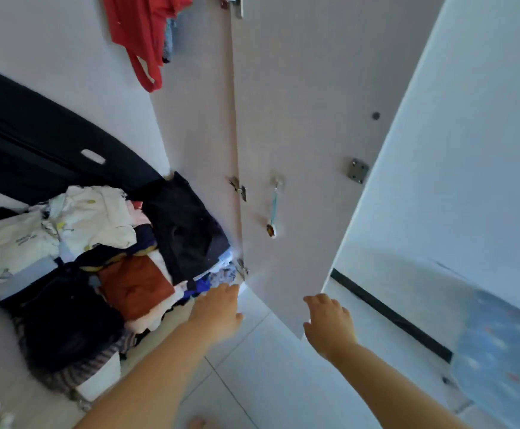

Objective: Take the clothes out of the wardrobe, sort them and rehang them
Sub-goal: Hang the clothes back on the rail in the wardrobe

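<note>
The open wardrobe door (299,150) fills the middle. Left of it, low down, lies a heap of clothes (98,258), with a red garment (141,32) hanging above. The left hand (218,311) reaches the heap's edge and the right hand (330,323) is near the door. Both hands' fingers are loosely apart and hold nothing.

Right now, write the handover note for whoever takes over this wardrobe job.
Left hand: open, empty, extended toward the near edge of the clothes pile.
Right hand: open, empty, by the lower edge of the open wardrobe door.
Pile lies heaped low, left of the door; a red garment hangs above.
Done: nothing visibly sorted.
Left: take clothes out, sort, rehang.
</note>
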`<state>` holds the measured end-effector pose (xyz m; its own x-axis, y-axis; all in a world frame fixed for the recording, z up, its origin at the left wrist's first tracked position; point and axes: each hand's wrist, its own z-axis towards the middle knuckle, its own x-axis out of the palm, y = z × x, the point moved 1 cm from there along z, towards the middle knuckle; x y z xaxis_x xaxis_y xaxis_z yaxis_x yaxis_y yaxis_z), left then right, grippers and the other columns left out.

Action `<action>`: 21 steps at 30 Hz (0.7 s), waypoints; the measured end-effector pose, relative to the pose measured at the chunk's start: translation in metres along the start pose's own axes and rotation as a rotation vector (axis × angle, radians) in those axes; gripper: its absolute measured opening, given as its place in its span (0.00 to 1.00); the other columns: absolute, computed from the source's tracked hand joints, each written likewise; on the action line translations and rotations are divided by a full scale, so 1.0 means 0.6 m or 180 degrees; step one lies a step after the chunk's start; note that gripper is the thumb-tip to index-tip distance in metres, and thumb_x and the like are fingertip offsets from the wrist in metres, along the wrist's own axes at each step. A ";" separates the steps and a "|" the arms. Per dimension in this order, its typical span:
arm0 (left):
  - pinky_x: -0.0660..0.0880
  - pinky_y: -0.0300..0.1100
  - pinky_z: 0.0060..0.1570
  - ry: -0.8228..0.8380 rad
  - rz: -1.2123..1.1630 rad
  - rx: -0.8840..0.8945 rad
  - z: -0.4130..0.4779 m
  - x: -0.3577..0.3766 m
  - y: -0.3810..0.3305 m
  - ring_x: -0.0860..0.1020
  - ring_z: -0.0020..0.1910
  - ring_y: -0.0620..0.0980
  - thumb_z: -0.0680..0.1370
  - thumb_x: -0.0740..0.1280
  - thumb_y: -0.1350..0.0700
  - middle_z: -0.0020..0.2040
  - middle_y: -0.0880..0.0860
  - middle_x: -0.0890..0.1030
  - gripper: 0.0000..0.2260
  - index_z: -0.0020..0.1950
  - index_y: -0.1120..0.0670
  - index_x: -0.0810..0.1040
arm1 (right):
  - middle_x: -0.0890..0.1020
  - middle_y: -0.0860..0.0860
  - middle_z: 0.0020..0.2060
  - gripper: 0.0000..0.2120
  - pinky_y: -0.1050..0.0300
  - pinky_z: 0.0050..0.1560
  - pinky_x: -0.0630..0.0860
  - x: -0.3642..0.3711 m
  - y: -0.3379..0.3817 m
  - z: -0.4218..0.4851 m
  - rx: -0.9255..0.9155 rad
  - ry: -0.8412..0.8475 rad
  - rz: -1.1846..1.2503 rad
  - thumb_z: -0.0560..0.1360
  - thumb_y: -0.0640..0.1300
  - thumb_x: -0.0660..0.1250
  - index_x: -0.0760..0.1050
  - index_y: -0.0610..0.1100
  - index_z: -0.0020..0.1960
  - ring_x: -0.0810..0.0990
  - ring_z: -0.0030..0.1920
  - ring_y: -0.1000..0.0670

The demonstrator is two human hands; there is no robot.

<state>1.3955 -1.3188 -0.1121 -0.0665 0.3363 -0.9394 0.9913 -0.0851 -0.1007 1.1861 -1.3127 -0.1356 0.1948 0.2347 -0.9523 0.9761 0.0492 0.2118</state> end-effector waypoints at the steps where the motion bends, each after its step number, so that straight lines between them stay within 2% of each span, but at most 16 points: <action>1: 0.68 0.50 0.58 0.0095 0.0013 0.0135 -0.016 0.017 -0.036 0.67 0.65 0.55 0.79 0.59 0.47 0.68 0.54 0.66 0.23 0.71 0.55 0.59 | 0.67 0.50 0.67 0.23 0.53 0.65 0.63 0.006 -0.031 -0.039 0.0104 -0.0003 0.0027 0.77 0.45 0.59 0.60 0.49 0.71 0.67 0.65 0.46; 5: 0.66 0.50 0.61 0.0438 0.0202 0.0785 -0.080 0.068 -0.187 0.66 0.66 0.56 0.79 0.57 0.48 0.70 0.55 0.64 0.25 0.73 0.55 0.56 | 0.69 0.49 0.65 0.20 0.52 0.63 0.65 0.024 -0.144 -0.200 0.0692 0.0001 0.0189 0.77 0.45 0.60 0.64 0.48 0.68 0.69 0.63 0.46; 8: 0.67 0.48 0.59 0.0534 0.0337 0.1347 -0.124 0.096 -0.298 0.68 0.64 0.55 0.79 0.58 0.50 0.68 0.54 0.66 0.23 0.71 0.55 0.58 | 0.69 0.49 0.65 0.20 0.52 0.64 0.64 0.028 -0.221 -0.313 0.1234 -0.0109 0.0287 0.77 0.45 0.60 0.63 0.48 0.68 0.68 0.64 0.46; 11: 0.66 0.48 0.62 0.0643 0.0478 0.1977 -0.169 0.119 -0.397 0.66 0.66 0.55 0.79 0.57 0.48 0.70 0.54 0.64 0.25 0.73 0.55 0.56 | 0.68 0.49 0.66 0.21 0.52 0.65 0.63 0.024 -0.278 -0.423 0.1861 -0.0281 0.0395 0.77 0.45 0.59 0.62 0.48 0.69 0.67 0.65 0.45; 17: 0.68 0.47 0.57 0.0765 0.0859 0.3336 -0.287 0.173 -0.580 0.68 0.63 0.55 0.78 0.58 0.46 0.66 0.54 0.67 0.22 0.69 0.54 0.60 | 0.69 0.48 0.65 0.21 0.51 0.66 0.63 0.050 -0.325 -0.676 0.3172 -0.0633 0.0689 0.77 0.45 0.60 0.63 0.47 0.69 0.66 0.66 0.45; 21: 0.67 0.48 0.61 0.0951 0.1107 0.4115 -0.412 0.228 -0.683 0.66 0.67 0.55 0.78 0.59 0.46 0.70 0.54 0.64 0.26 0.72 0.54 0.58 | 0.67 0.49 0.67 0.24 0.51 0.66 0.62 0.088 -0.316 -0.850 0.4015 -0.0853 0.0959 0.77 0.46 0.60 0.60 0.48 0.72 0.65 0.67 0.45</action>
<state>1.0083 -1.0059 -0.1179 0.3515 0.2915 -0.8897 0.1292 -0.9563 -0.2623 0.9618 -0.8148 -0.1143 0.2888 -0.1276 -0.9488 0.2829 -0.9354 0.2119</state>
